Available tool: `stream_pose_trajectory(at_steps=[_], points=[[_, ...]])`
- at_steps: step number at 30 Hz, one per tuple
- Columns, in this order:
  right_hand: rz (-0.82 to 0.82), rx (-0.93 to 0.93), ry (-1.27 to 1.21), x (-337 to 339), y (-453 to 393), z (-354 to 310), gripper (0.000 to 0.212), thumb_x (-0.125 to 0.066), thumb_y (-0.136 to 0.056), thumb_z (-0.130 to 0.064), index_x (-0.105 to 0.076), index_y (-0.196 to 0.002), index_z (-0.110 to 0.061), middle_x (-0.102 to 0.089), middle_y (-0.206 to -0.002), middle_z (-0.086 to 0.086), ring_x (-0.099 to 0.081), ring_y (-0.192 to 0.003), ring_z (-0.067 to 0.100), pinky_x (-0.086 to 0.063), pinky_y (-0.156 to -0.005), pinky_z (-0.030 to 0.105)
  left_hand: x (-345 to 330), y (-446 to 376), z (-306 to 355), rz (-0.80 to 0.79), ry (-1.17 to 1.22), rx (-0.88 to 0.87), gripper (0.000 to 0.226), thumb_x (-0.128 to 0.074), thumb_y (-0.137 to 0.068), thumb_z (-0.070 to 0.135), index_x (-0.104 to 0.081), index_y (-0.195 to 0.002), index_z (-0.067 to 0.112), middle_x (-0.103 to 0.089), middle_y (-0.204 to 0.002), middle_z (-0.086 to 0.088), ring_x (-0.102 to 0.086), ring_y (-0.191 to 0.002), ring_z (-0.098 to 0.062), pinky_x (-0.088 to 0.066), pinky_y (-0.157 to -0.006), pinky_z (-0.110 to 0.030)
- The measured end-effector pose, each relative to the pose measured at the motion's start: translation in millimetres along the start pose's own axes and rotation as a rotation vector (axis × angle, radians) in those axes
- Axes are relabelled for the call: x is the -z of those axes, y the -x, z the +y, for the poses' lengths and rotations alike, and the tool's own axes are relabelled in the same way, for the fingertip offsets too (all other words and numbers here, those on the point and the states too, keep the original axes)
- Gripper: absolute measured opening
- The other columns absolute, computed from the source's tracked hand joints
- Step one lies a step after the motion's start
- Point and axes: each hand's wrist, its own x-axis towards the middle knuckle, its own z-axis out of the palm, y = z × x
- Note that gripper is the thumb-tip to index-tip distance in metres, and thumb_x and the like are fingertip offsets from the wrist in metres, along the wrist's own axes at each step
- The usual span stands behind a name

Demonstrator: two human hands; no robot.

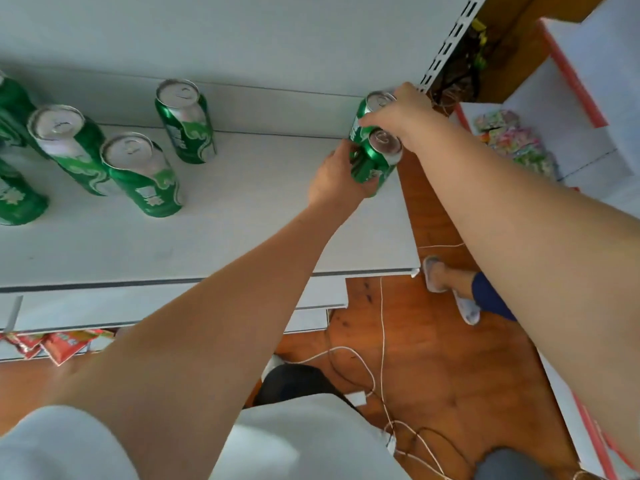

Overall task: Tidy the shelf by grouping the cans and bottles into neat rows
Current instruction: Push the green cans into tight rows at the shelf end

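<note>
Two tall green cans stand close together at the right end of the white shelf (242, 230). My left hand (337, 181) grips the nearer can (375, 164) around its side. My right hand (401, 116) reaches over and holds the farther can (372, 105) near its top; most of that can is hidden. Further left on the shelf stand several more green cans: one near the back (185, 121), one in front of it (142, 174), another beside that (69, 147), and others cut off by the left edge (17, 199).
The shelf ends just right of the held cans, beside a perforated upright (446, 46). Below lie a wooden floor (433, 341) with white cables (381, 341), red snack packets (59, 344) on a lower shelf, and colourful packets (509, 140) on a neighbouring shelf.
</note>
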Motion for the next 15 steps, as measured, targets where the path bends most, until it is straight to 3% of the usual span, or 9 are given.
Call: stream_pose_trajectory(at_steps=[2, 6, 11, 15], points=[[0.001, -0.004, -0.02, -1, 1, 4, 0.085, -0.083, -0.073, -0.04, -0.04, -0.141, -0.012, -0.048, -0.139, 0.009, -0.05, -0.126, 0.025, -0.048, -0.092, 0.032, 3, 2, -9, 0.038, 0.037, 0.046, 0.05, -0.075, -0.079, 0.034, -0.052, -0.122, 0.023, -0.064, -0.117, 0.0, -0.063, -0.106, -0.023, -0.055, -0.082, -0.039], [0.018, -0.014, -0.071, -6, 14, 7, 0.081, -0.083, -0.073, -0.037, -0.041, -0.138, -0.011, -0.05, -0.137, 0.01, -0.053, -0.122, 0.026, -0.047, -0.079, 0.029, 4, 9, -11, -0.104, -0.05, 0.042, 0.088, -0.082, -0.074, 0.036, -0.034, -0.144, 0.016, -0.05, -0.138, -0.007, -0.051, -0.124, -0.025, -0.046, -0.098, -0.039], [0.031, -0.023, -0.092, -17, 21, 0, 0.086, -0.084, -0.071, -0.041, -0.04, -0.138, -0.011, -0.049, -0.138, 0.011, -0.055, -0.12, 0.027, -0.051, -0.082, 0.027, 5, 13, -7, -0.012, -0.031, 0.032, 0.068, -0.083, -0.07, 0.04, -0.05, -0.125, 0.016, -0.06, -0.119, -0.002, -0.058, -0.107, -0.023, -0.048, -0.08, -0.034], [-0.035, 0.034, -0.196, -26, 31, -13, 0.086, -0.09, -0.058, -0.044, -0.051, -0.127, -0.011, -0.056, -0.124, 0.009, -0.059, -0.111, 0.027, -0.059, -0.082, 0.044, 33, 38, -28, 0.086, -0.039, 0.075, 0.061, -0.083, -0.069, 0.037, -0.053, -0.117, 0.014, -0.062, -0.113, -0.003, -0.06, -0.1, -0.024, -0.046, -0.073, -0.032]])
